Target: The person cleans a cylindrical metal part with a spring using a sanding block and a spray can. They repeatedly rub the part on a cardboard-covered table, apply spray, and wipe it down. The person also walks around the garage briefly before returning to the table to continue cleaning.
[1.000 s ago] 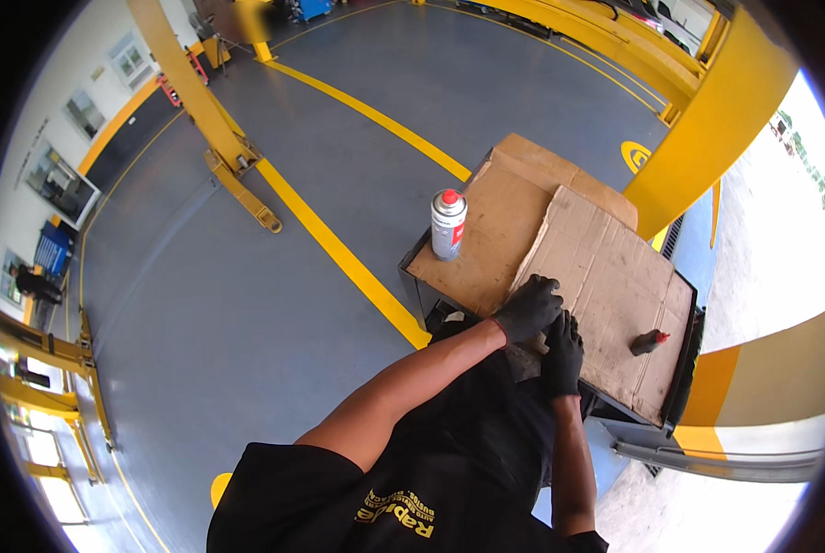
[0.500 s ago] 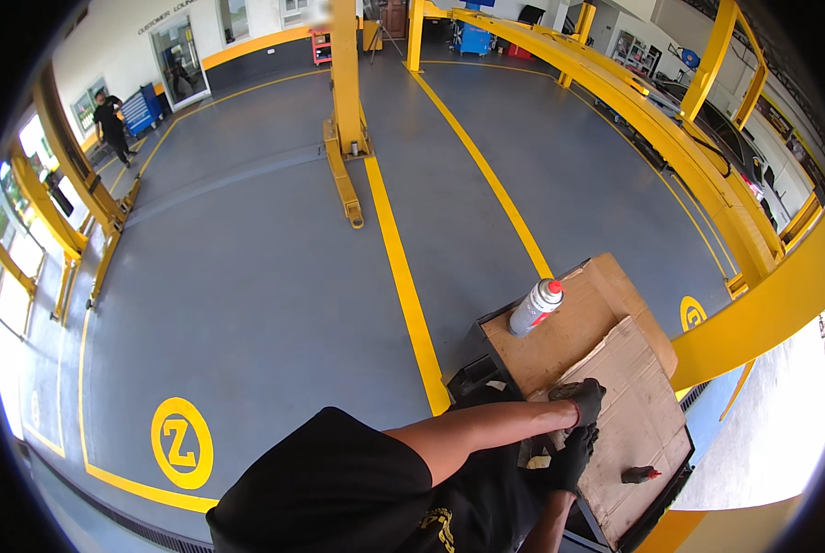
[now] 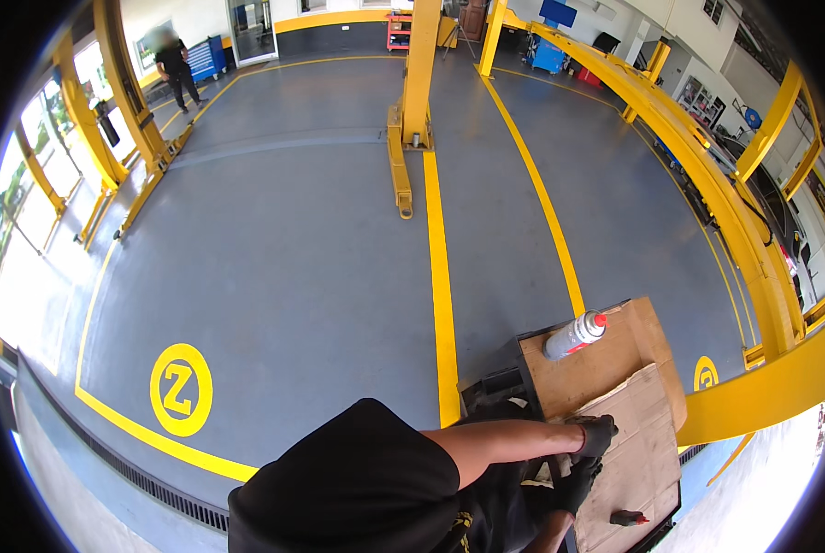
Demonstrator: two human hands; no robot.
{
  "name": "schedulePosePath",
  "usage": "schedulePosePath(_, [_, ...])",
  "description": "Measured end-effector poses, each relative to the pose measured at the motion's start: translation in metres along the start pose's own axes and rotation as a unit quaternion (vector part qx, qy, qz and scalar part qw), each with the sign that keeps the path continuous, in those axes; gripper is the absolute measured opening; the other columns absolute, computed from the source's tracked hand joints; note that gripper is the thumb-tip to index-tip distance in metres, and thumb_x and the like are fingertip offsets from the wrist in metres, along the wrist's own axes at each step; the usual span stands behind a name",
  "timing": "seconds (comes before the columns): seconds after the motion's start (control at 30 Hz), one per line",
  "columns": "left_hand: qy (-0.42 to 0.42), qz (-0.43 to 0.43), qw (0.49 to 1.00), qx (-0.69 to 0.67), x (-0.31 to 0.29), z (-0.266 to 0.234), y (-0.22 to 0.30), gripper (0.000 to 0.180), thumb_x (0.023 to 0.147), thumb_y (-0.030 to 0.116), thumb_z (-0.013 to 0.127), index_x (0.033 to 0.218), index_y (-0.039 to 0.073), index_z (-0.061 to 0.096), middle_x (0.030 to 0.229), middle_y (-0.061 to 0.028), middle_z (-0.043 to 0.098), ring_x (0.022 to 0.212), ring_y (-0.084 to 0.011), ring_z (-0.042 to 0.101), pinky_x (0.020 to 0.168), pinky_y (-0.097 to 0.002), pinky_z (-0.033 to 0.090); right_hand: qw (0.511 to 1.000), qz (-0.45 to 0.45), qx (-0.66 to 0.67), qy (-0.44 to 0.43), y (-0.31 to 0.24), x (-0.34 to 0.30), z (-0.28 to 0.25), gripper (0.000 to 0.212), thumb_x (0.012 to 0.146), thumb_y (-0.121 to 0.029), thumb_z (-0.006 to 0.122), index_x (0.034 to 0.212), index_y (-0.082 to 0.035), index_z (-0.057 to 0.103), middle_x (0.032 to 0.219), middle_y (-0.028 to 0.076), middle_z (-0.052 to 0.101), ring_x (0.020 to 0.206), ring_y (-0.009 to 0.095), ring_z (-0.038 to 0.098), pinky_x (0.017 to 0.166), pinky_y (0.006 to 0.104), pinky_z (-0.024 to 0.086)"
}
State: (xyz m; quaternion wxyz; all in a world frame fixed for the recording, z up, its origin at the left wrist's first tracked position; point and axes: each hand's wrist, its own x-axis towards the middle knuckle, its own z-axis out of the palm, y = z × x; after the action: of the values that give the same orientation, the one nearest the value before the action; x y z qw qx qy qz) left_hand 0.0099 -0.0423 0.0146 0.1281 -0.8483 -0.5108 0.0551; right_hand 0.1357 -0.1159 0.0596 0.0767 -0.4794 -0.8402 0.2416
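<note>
My left hand [image 3: 597, 435], in a black glove, reaches across over a sheet of cardboard [image 3: 641, 419]. Its fingers are curled closed. Just nearer to me is my right hand [image 3: 577, 485], also gloved in black and closed, almost touching the left. Whatever lies between or inside them is hidden by the gloves. A grey-white spray can with a red cap [image 3: 574, 336] stands on the cardboard beyond my hands. To the near right lies a small dark bottle with a red tip [image 3: 627, 518].
The cardboard covers a dark cart [image 3: 493, 392]. A yellow lift beam [image 3: 758, 392] runs close on the right, and a yellow lift post [image 3: 421, 83] stands ahead. Grey floor [image 3: 293, 249] with yellow lines stretches left. A person in dark clothes [image 3: 175, 69] stands far left.
The view has turned left and tilted, so the cart and room sit further right in the picture. My hands stay close together over the cardboard. The distant person's posture has changed.
</note>
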Motion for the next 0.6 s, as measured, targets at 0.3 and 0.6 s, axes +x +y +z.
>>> schedulePosePath(0.3, [0.005, -0.011, 0.999, 0.047, 0.007, 0.0, 0.003, 0.016, 0.081, 0.034, 0.068, 0.09, 0.026, 0.079, 0.088, 0.0119, 0.072, 0.097, -0.0168, 0.061, 0.067, -0.0381, 0.04, 0.931, -0.113, -0.274, 0.212, 0.071, 0.008, 0.055, 0.092, 0.081, -0.035, 0.08, 0.153, -0.004, 0.032, 0.142, 0.025, 0.05, 0.13, 0.041, 0.051, 0.104, 0.0453, 0.047])
schedulePosePath(0.6, [-0.01, -0.002, 1.0, 0.03, -0.003, -0.005, 0.0, 0.018, 0.078, 0.035, 0.07, 0.088, 0.024, 0.08, 0.088, 0.0086, 0.073, 0.096, -0.017, 0.062, 0.067, -0.039, 0.041, 0.966, -0.078, -0.195, 0.151, 0.066, 0.019, 0.044, 0.085, 0.078, -0.036, 0.083, 0.145, -0.003, 0.043, 0.133, 0.023, 0.058, 0.121, 0.04, 0.058, 0.1, 0.0432, 0.049])
